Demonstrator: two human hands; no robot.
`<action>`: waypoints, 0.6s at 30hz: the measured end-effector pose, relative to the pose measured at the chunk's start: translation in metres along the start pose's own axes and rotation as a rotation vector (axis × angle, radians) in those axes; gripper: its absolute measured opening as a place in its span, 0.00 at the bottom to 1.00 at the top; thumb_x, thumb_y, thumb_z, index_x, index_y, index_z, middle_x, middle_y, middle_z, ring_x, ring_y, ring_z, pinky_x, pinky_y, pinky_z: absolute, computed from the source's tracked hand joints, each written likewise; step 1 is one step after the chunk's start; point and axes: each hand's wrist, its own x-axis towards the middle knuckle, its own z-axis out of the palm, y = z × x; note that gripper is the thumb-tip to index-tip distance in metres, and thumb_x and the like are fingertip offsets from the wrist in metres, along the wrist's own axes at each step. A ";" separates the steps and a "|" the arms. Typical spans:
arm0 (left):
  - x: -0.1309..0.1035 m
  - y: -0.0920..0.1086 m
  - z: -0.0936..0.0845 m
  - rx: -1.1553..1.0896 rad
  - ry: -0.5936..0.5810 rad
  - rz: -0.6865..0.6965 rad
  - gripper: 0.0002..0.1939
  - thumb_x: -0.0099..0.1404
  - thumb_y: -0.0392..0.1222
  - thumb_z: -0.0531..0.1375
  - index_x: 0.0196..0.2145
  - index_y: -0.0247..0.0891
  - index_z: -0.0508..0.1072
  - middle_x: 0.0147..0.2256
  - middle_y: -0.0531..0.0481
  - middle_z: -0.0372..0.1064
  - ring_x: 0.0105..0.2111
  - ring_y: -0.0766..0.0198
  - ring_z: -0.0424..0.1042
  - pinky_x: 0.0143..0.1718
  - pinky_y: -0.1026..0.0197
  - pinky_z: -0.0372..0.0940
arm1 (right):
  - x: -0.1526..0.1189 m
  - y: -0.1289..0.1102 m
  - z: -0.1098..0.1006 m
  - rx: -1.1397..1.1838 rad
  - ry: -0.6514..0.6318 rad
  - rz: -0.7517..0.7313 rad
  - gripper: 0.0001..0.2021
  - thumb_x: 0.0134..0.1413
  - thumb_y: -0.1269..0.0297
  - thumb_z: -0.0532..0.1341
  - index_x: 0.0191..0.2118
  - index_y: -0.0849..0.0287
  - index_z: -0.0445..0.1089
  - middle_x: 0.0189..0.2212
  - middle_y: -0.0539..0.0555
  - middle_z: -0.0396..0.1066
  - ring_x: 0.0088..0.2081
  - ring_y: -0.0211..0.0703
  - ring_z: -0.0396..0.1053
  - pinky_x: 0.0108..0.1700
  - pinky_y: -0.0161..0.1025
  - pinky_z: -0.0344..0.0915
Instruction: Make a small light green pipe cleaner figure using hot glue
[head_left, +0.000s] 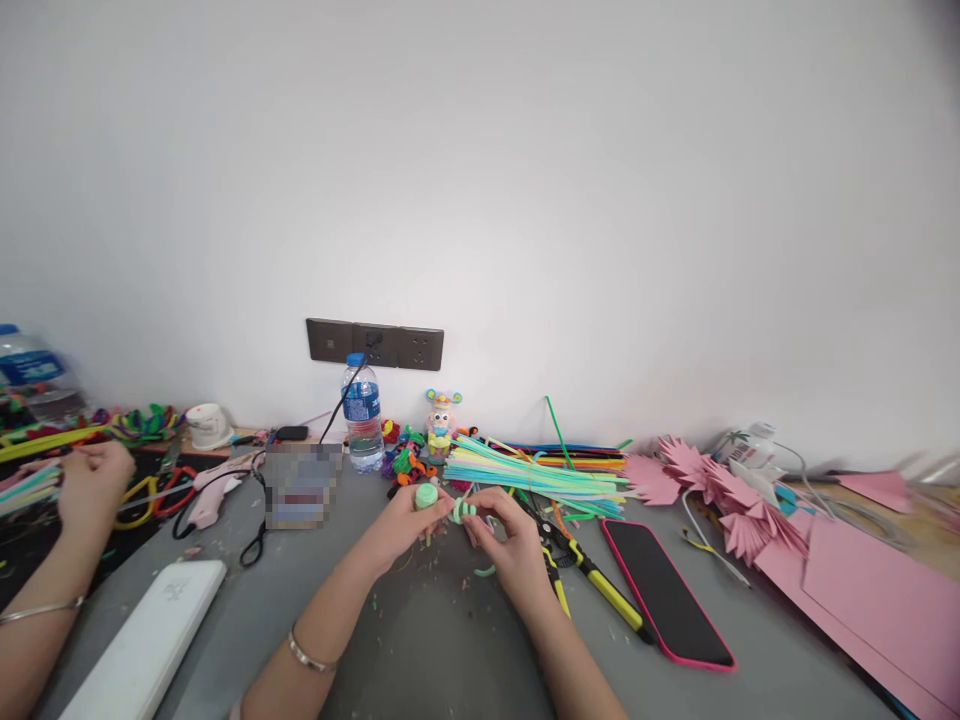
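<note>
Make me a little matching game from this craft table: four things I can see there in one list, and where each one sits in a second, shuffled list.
Things:
1. water bottle
2. phone with the pink case
3. green coiled piece
4. white flat case

Places:
A. between the fingertips of the right hand
B. near the table's front edge, on the left
C. standing below the wall sockets
D. lying face up, right of the yellow-handled cutters

Pairs: 1-C, 2-D, 3-A, 4-B
</note>
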 end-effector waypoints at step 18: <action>0.000 0.003 0.005 0.035 -0.026 0.071 0.19 0.54 0.55 0.64 0.32 0.36 0.69 0.23 0.57 0.58 0.22 0.70 0.58 0.23 0.68 0.56 | -0.001 0.002 0.000 -0.016 -0.035 0.029 0.05 0.54 0.67 0.59 0.36 0.57 0.71 0.31 0.53 0.71 0.31 0.42 0.68 0.31 0.35 0.65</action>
